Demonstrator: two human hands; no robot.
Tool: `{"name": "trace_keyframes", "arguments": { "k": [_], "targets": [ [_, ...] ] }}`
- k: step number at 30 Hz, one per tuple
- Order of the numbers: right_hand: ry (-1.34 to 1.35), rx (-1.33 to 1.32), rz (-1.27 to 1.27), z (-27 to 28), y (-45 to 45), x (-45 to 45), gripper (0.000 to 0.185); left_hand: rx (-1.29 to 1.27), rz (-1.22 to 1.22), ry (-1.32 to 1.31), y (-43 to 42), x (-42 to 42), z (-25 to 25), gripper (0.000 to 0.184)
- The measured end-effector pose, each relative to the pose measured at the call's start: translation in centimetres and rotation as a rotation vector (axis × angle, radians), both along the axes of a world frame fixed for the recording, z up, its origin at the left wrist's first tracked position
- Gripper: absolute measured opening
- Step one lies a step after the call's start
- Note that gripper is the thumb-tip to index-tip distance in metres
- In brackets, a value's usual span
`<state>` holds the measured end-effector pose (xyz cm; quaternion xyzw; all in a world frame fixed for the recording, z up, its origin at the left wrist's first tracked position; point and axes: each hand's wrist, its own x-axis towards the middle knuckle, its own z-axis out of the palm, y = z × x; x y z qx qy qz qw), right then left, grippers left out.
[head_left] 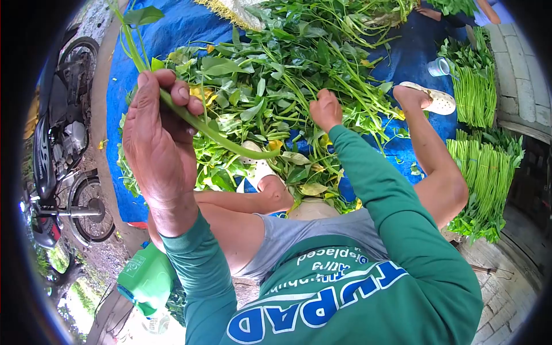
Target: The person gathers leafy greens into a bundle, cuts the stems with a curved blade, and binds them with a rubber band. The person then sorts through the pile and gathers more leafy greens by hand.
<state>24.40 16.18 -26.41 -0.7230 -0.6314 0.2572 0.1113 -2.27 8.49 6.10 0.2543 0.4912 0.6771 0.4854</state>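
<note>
Raised close to the camera, my left hand [164, 132] pinches a long green water spinach stem [227, 142] between thumb and fingers. Its cut end points right, and its leafy top runs off the upper edge. My right hand [326, 109] is closed over the heap of loose water spinach [276, 75] in front of me; what lies inside those fingers is hidden. Yellowed leaves [313, 188] and cut pieces are scattered between my legs.
A blue tarp [172, 35] lies under the heap. Tied bundles of stems [480, 167] stand at the right, near a clear plastic cup [439, 67]. Green container [146, 276] sits at lower left; motorcycle [69, 138] stands beyond. Another person's hand [428, 12] shows at top right.
</note>
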Motion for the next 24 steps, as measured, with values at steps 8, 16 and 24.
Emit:
{"name": "trace_keyframes", "arguments": {
  "k": [8, 16, 24],
  "targets": [
    [-0.016, -0.104, 0.184, -2.1, -0.3, -1.8, 0.028, -0.030, -0.035, 0.005, 0.2, 0.9, 0.1, 0.034],
    [0.484, -0.142, 0.200, 6.0, 2.2, -0.2, 0.039, -0.062, -0.035, 0.052, -0.7, 0.3, 0.1, 0.036],
    [0.635, -0.192, 0.217, 18.8, 4.2, 5.6, 0.039, -0.046, -0.094, 0.090, -0.7, 1.1, -0.2, 0.036]
  ]
}}
